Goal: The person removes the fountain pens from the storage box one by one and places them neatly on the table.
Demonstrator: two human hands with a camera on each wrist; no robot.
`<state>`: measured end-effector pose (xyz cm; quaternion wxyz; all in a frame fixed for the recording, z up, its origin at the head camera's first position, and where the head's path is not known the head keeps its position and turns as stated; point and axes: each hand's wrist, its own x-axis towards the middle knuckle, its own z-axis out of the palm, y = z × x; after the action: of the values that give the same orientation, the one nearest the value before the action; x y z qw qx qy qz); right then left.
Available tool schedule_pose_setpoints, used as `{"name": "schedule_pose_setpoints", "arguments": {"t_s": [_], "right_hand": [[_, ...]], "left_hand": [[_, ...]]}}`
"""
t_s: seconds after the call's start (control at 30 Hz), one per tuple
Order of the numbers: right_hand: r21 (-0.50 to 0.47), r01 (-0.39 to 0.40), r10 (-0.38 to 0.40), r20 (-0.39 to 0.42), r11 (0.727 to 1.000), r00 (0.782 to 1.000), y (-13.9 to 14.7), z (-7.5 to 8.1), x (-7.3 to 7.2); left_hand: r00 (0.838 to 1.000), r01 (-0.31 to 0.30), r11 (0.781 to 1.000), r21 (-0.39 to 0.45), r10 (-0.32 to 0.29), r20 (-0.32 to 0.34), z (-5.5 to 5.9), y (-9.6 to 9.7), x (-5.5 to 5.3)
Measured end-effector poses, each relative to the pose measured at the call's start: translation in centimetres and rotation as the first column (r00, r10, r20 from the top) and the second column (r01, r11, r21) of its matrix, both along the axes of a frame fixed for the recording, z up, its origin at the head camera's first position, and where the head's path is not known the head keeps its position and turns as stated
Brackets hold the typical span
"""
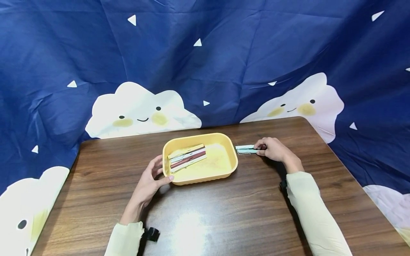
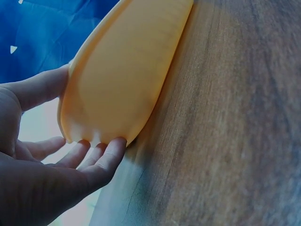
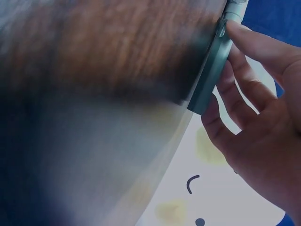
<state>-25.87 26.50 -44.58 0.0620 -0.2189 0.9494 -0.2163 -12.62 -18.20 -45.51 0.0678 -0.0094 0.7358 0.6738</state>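
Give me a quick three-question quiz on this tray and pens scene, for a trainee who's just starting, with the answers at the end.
1. Which hand grips the yellow tray?
2. True or false: in the head view, the pens in the tray lie toward its left end.
3. Where are the pale teal pens at the right hand? a) inside the tray, b) outside it, to its right, c) under it

Key: 1. The left hand. 2. True. 3. b.
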Motion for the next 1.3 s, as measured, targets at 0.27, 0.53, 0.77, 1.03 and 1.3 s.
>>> {"name": "schedule_pose_setpoints", "arguments": {"t_s": [0.27,0.53,0.77,1.03,1.3], "right_hand": [[-0.014,0.008,-0.008,-0.003,1.0,1.0,-0.1,0.2,0.1],[-0.092,0.021,-0.023,-0.019,0.996,1.0,-0.7,1.3,0.4],[-0.162,-0.009,0.002,-0.043,0.987,0.999,-2.0,2.3,1.1],[-0.232,-0.008,-0.001,-0.035,0.973,0.999,-3.3,3.6,2.1],[-0.284,-0.061,0.037,-0.092,0.957,0.995,-5.1,5.1,3.2]], "left_hand": [[1.0,0.003,1.0,0.008,-0.003,-0.004,0.1,0.0,-0.1],[1.0,0.002,1.0,0.006,-0.002,0.002,0.3,-0.1,-0.2],[1.0,0.004,1.0,-0.003,-0.004,0.004,0.2,-0.2,-0.1],[1.0,0.0,1.0,0.012,0.0,0.003,-0.1,0.1,0.1],[1.0,0.0,1.0,0.021,0.0,0.005,-0.1,0.1,0.1]]}}
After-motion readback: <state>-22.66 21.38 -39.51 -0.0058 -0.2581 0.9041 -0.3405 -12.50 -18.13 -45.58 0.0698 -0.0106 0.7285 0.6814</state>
